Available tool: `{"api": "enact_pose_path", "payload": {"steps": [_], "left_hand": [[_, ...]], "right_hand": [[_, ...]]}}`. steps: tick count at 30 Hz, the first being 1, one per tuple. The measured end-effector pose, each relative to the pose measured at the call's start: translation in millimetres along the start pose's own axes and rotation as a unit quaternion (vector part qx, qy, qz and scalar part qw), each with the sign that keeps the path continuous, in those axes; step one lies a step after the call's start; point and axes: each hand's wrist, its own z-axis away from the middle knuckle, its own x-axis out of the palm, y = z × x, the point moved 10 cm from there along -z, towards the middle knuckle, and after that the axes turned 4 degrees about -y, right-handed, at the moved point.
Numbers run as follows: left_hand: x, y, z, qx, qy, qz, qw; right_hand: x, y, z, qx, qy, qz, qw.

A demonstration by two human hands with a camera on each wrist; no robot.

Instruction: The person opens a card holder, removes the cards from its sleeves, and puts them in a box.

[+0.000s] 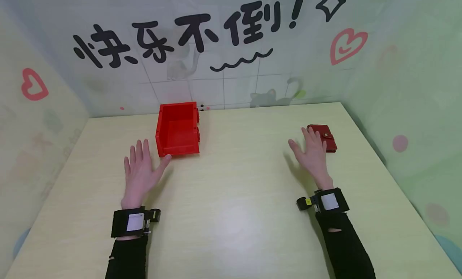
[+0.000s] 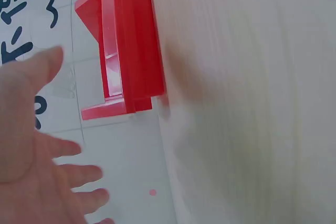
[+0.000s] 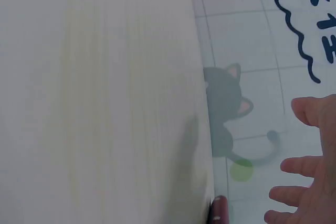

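Note:
A red open-topped plastic bin (image 1: 178, 129) (image 2: 124, 56) stands on the pale wooden table (image 1: 234, 198), left of centre toward the back. My left hand (image 1: 140, 171) (image 2: 37, 156) hovers flat with spread fingers just left of and in front of the bin, its thumb close to the bin's near corner, holding nothing. A dark red wallet (image 1: 323, 137) (image 3: 218, 209) with a snap strap lies at the right. My right hand (image 1: 312, 153) (image 3: 304, 182) is spread open just left of the wallet, fingertips beside it, holding nothing.
Walls with cartoon cats, hearts and black lettering (image 1: 180, 34) close in the table on the back, left and right. Both wrists wear black camera straps (image 1: 131, 222). The table's back edge meets the wall right behind the bin.

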Motion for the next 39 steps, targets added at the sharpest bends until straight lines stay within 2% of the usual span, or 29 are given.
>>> {"api": "enact_pose_path", "payload": {"steps": [3,6,8,10,15,20,27,32,39], "left_hand": [[-16.1,10.2,1.0,0.024,0.087,0.045,0.9949],[-29.4,27.0,5.3,0.056,0.158,0.096,0.9811],[-34.1,41.3,8.7,0.08,0.185,0.13,0.9708],[-35.2,56.9,11.6,0.106,0.194,0.159,0.9623],[-29.5,86.7,16.7,0.162,0.187,0.208,0.9464],[-22.0,97.1,19.1,0.184,0.172,0.238,0.938],[-2.0,100.2,15.8,0.183,0.125,0.24,0.9451],[8.3,102.4,14.3,0.18,0.096,0.242,0.9487],[20.7,102.3,10.6,0.167,0.046,0.235,0.9563]], "right_hand": [[-16.0,11.9,-7.3,0.014,0.023,-0.011,1.0],[-27.1,27.0,-15.1,0.036,0.023,-0.005,0.999],[-31.7,39.1,-20.1,0.053,0.014,-0.005,0.998],[-33.6,52.2,-23.6,0.075,0.001,-0.015,0.997],[-29.9,77.8,-28.0,0.116,-0.035,-0.046,0.992],[-19.4,91.2,-33.9,0.121,-0.072,-0.069,0.988],[-21.0,99.9,-38.7,0.099,-0.07,-0.041,0.992],[-22.5,107.0,-40.3,0.109,-0.076,-0.012,0.991],[-22.0,104.7,-40.3,0.11,-0.058,0.011,0.992]]}}
